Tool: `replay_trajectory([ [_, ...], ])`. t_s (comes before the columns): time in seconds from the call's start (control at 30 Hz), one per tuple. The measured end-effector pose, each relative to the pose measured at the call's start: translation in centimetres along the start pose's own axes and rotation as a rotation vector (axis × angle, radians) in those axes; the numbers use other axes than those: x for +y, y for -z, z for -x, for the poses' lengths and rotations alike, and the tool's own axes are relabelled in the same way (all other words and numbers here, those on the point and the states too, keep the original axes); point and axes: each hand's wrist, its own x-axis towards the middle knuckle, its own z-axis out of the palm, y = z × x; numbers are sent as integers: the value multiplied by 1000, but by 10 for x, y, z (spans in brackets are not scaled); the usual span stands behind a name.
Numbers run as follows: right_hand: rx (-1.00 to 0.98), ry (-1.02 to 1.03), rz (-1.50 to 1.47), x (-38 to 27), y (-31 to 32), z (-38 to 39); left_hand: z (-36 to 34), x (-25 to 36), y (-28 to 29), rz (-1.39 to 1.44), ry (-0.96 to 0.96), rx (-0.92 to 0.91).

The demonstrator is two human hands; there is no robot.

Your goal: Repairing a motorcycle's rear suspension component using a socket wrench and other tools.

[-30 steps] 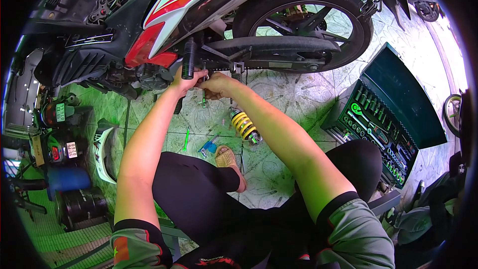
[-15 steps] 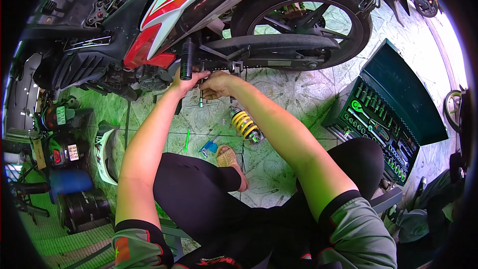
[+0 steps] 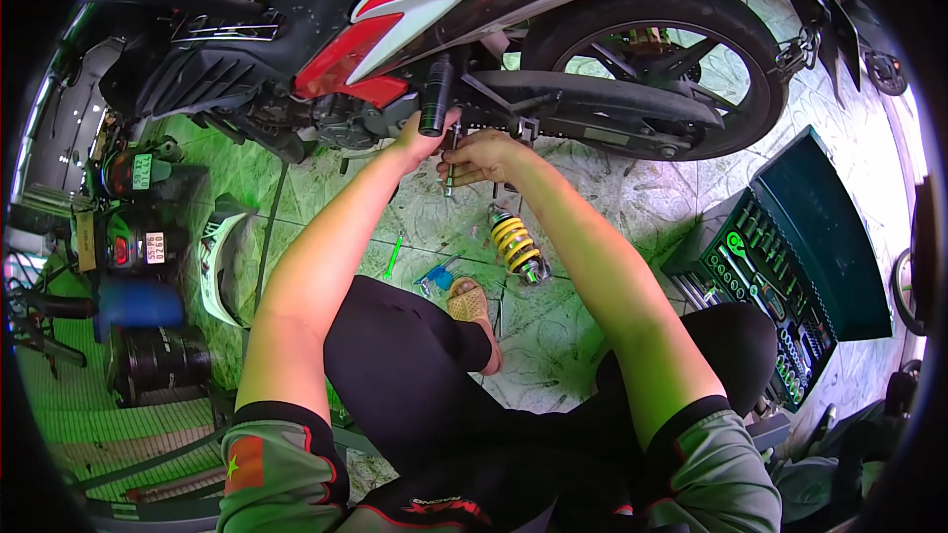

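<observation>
My right hand (image 3: 484,155) is closed round the shaft of a T-handle wrench (image 3: 450,181), below the motorcycle's (image 3: 367,89) side. The shaft stands almost upright from where I see it, and its top end is by my left fingertips. My left hand (image 3: 423,138) reaches up beside a black cylindrical bar (image 3: 435,99) that sticks out from the frame. That bar hides most of its fingers, so what they grip does not show. Just right of my right hand is the swingarm (image 3: 617,99), with the chain beneath it. A yellow-coiled shock absorber (image 3: 515,245) lies on the floor.
An open green toolbox (image 3: 750,257) with sockets and ratchets stands at the right. A green-handled tool (image 3: 394,255) and a blue tool (image 3: 436,274) lie near my sandalled foot (image 3: 469,306). A white curved panel (image 3: 225,262) rests on the left, before other motorbike parts.
My view has shifted, so the motorcycle and both hands appear farther right. The right hand stays on the wrench, whose crossbar showed more plainly before.
</observation>
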Motion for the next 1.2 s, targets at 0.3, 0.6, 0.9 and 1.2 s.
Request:
replay_trajectory([
  [0.3,194,41,226,2,-7,0,13,14,-11,-447,-119,195],
  [0.6,22,-125,124,-11,-14,12,6,-1,0,-69,-31,13],
  [0.9,49,25,-162,9,-14,9,10,0,-6,101,23,-163],
  [1.2,200,122,-22,13,-27,9,16,4,-4,-101,13,-13],
])
